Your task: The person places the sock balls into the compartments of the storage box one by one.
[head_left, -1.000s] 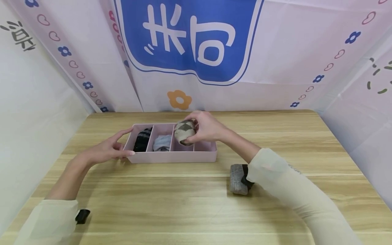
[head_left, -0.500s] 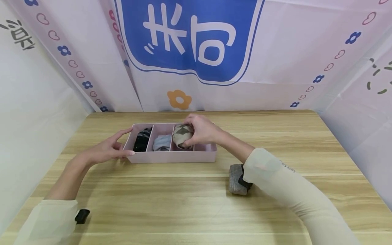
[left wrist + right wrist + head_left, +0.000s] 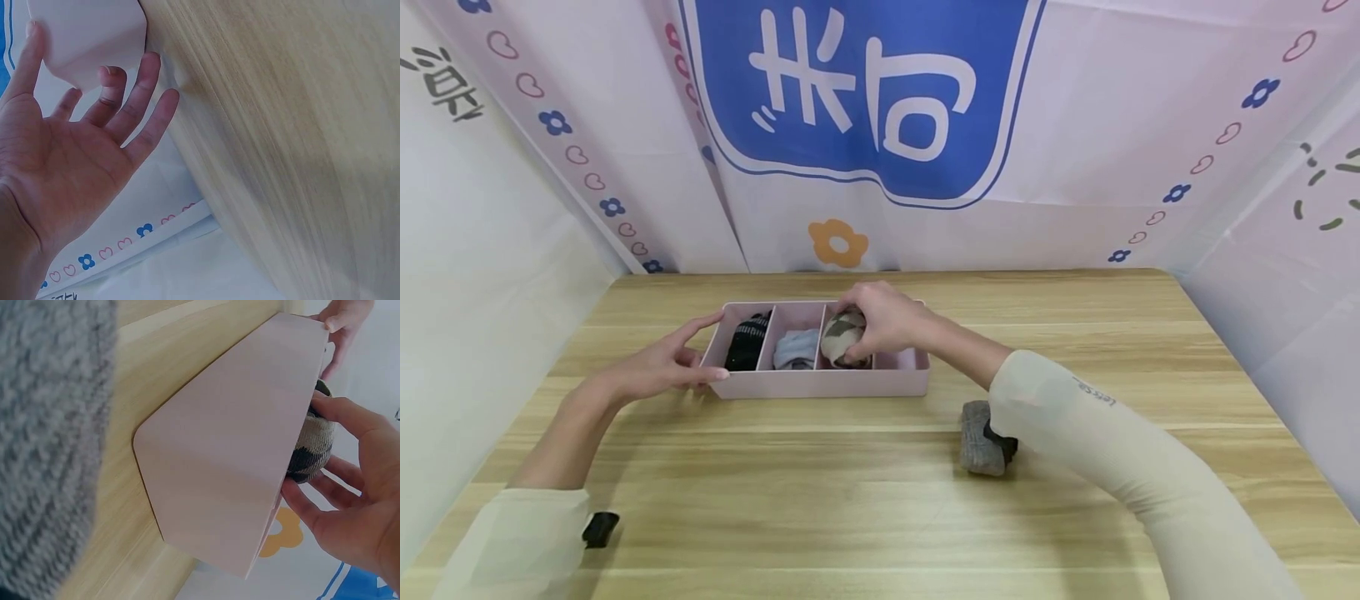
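A pink divided box stands near the table's far edge. My left hand touches its left end, thumb at the front corner and index finger at the back corner, the other fingers spread and loose in the left wrist view. My right hand pinches a rolled pair of beige and dark patterned socks inside the third compartment. In the right wrist view the roll shows partly above the rim between thumb and fingers. Black patterned socks fill the first compartment; light grey-blue socks lie in the second.
A rolled grey pair of socks with a black part lies on the wooden table, beside my right sleeve. Printed cloth hangs behind the far edge. The fourth compartment is partly covered by my right hand.
My right hand has moved slightly left and down with the patterned socks, lowering them from above the box into the third compartment. My left hand stays at the box's left end.
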`<state>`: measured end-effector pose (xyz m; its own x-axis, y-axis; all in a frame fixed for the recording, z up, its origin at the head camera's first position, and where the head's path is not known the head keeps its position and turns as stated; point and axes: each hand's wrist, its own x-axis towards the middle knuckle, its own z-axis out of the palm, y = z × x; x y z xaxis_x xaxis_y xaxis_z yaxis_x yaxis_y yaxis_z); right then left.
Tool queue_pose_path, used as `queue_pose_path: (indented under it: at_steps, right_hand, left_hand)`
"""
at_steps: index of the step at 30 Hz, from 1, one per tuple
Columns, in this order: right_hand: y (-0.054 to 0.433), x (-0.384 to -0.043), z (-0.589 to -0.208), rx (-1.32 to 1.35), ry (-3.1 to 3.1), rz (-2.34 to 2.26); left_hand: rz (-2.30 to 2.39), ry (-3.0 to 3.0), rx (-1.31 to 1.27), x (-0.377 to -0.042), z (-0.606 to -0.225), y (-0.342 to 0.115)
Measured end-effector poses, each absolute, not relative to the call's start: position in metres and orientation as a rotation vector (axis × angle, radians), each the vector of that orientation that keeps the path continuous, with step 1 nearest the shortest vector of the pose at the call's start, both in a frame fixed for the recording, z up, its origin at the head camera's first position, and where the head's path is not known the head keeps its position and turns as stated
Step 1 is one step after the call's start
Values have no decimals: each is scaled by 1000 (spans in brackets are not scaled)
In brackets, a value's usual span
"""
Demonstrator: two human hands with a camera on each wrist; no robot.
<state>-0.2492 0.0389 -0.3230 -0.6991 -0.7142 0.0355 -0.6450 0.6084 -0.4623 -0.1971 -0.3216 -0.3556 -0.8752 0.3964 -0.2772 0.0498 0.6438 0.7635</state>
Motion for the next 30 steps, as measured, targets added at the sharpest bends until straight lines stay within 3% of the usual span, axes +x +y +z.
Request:
queue_pose_path:
  at_steps: [30]
  right_hand:
    - [38,-261,-337,-1277,2505,-618]
  left_hand:
    - [1106,2450,356,-197,-356,-319]
